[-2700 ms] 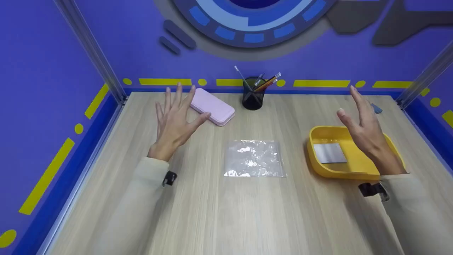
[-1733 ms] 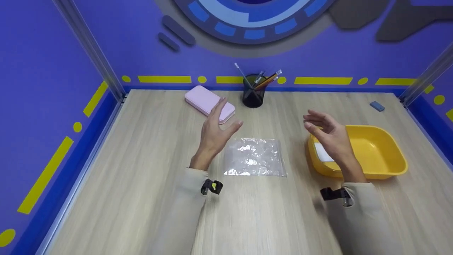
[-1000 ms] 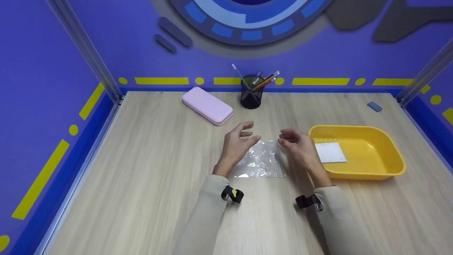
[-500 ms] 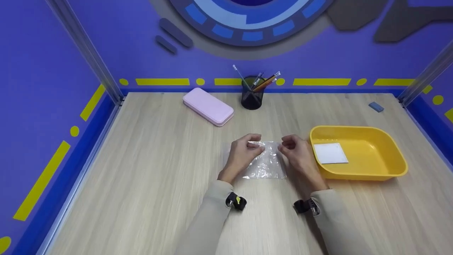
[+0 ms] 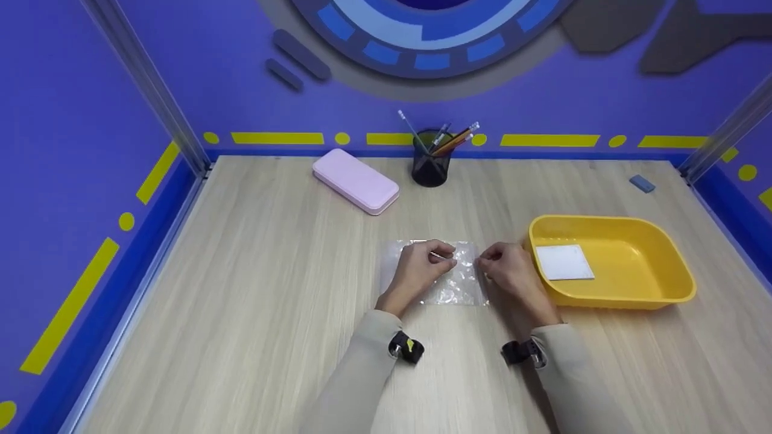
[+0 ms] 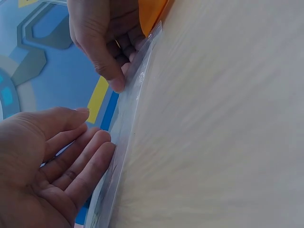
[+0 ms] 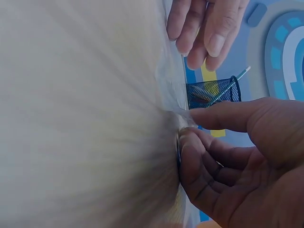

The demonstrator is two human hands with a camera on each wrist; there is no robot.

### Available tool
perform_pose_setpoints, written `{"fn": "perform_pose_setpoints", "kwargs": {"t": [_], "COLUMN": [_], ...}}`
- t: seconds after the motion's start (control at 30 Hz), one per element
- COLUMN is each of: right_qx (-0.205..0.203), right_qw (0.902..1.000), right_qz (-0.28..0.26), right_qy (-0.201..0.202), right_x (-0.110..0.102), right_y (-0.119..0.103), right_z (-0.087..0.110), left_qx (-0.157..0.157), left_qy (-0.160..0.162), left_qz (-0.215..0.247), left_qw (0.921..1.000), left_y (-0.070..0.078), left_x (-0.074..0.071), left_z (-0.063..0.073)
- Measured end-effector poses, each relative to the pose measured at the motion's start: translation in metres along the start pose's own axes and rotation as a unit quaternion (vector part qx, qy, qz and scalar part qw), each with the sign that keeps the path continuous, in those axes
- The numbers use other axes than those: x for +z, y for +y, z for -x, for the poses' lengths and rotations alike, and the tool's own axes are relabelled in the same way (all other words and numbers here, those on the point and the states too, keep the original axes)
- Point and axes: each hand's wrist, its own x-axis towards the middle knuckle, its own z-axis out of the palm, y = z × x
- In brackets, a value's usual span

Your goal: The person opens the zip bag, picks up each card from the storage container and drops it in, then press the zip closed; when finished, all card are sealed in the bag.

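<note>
A clear plastic bag [image 5: 461,283] lies flat at the middle of the table, glossy and wrinkled. My left hand [image 5: 418,268] is over its left part, and in the left wrist view the fingertips [image 6: 102,137] rest at the bag while the thumb stands apart from them. At the bag's right edge, my right hand [image 5: 511,268] pinches the plastic between thumb and forefinger; the right wrist view shows the bag's edge [image 7: 185,118] between thumb [image 7: 209,116] and fingers. Part of the bag is hidden under the left hand.
A yellow tray [image 5: 615,301] holding a flat white square [image 5: 565,262] stands right beside the right hand. Further back are a pink case [image 5: 356,181], a black mesh cup [image 5: 430,169] with several pencils, and a small blue-grey block [image 5: 642,184]. Walls border the table.
Both hands have come in from the sides and down onto the bag. The right fingers have closed on its right edge; the left hand has settled over its left part.
</note>
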Motion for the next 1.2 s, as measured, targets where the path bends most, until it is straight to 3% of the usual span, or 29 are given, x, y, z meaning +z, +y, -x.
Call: {"fn": "perform_pose_setpoints", "kwargs": {"t": [0.2, 0.37, 0.5, 0.63, 0.87, 1.07, 1.2], "right_qx": [0.005, 0.011, -0.030, -0.087, -0.160, -0.213, -0.225], "right_qw": [0.9961, 0.9898, 0.9845, 0.9733, 0.9696, 0.9612, 0.9588], "right_qz": [-0.087, -0.142, -0.171, -0.210, -0.177, -0.160, -0.153], "right_qy": [-0.012, -0.009, 0.023, 0.031, 0.055, 0.070, 0.080], "right_x": [0.000, -0.003, -0.005, -0.007, -0.009, -0.007, -0.007], "right_y": [-0.003, -0.013, -0.021, -0.030, -0.045, -0.052, -0.053], "right_z": [0.001, 0.002, 0.004, 0.009, 0.020, 0.022, 0.024], "left_qx": [0.012, 0.043, 0.052, 0.041, 0.008, 0.013, 0.029], "left_qy": [-0.004, 0.014, 0.028, 0.047, 0.085, 0.107, 0.105], "left_qz": [-0.003, -0.002, 0.015, 0.067, 0.175, 0.184, 0.190], "left_qw": [0.9999, 0.9990, 0.9981, 0.9958, 0.9808, 0.9770, 0.9758], "left_y": [0.001, 0.009, 0.019, 0.029, 0.042, 0.048, 0.048], "left_x": [0.001, 0.000, -0.004, -0.008, -0.015, -0.019, -0.019], "left_z": [0.000, 0.000, 0.000, 0.001, 0.003, 0.004, 0.004]}}
